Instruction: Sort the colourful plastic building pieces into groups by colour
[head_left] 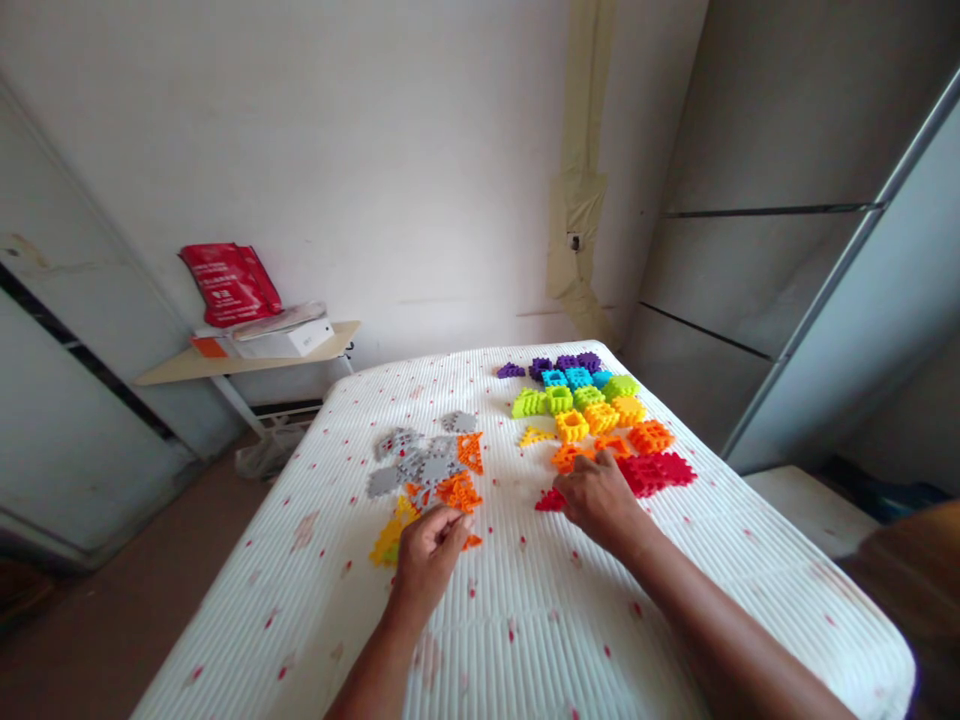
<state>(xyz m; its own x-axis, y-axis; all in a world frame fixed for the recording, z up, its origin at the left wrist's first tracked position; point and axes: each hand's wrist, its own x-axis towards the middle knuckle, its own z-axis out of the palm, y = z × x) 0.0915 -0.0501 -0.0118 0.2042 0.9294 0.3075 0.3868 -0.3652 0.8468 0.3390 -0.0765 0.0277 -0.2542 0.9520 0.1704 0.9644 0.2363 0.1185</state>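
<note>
My left hand is closed, thumb against the curled fingers, at the near edge of a loose pile. Whatever it may hold is hidden. Around it lie yellow building pieces, orange building pieces and grey toothed building pieces. My right hand reaches over the right group with its fingers bent down and together between the orange block and the red blocks. Its fingertips are partly hidden, so what they grip does not show.
Rows of yellow blocks, green blocks, blue blocks and purple blocks stand farther back on the white quilted cover. A side table with a red bag is at the left wall.
</note>
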